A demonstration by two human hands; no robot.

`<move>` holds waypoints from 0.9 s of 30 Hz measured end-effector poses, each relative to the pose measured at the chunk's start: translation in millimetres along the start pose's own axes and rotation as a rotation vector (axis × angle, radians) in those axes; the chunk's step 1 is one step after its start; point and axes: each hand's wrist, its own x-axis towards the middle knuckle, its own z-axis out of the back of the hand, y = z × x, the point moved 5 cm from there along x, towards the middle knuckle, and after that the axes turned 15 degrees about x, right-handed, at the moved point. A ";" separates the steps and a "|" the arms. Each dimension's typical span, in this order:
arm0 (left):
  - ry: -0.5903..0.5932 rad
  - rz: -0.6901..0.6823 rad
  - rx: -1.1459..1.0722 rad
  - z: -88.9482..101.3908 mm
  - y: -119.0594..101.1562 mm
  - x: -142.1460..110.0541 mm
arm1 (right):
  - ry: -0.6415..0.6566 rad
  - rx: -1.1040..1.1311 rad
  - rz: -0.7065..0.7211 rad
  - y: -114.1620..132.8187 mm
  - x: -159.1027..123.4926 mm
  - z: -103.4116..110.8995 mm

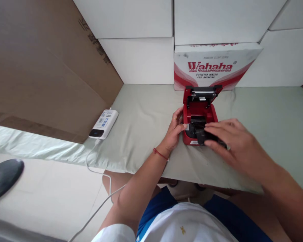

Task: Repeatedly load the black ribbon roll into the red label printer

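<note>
A small red and black printer (213, 112) sits on the cloth-covered table with its lid (203, 92) raised. My left hand (175, 129) grips its left side, the thumb on the near left rim and the fingers along the outer wall. Above the printer's front right, my right hand (229, 139) pinches a dark, glossy black piece (201, 134). That piece overlaps the open body, and its far part lies under my fingers, so I cannot tell its exact kind or whether it is attached.
A white power bank (104, 124) with a cable (109, 181) lies at the left, beside a large brown carton (47, 67). White boxes (141, 60) are stacked along the back, with a Wahaha water carton (209, 65) right behind the printer. The table's front edge is near my lap.
</note>
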 end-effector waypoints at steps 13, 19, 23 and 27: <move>-0.184 -0.386 0.746 -7.6 -97.3 29.6 | -0.336 -0.114 0.190 -0.9 -36.2 -39.0; 0.028 -0.417 1.090 -39.7 -120.7 78.8 | -0.337 -0.095 0.125 -8.7 -41.6 -41.0; 0.069 -0.425 1.244 -52.1 -133.1 70.9 | -0.385 -0.054 0.142 -10.4 -43.0 -35.9; 0.101 -0.304 1.289 -53.3 -133.0 43.2 | -0.415 0.000 0.137 -10.9 -41.3 -31.5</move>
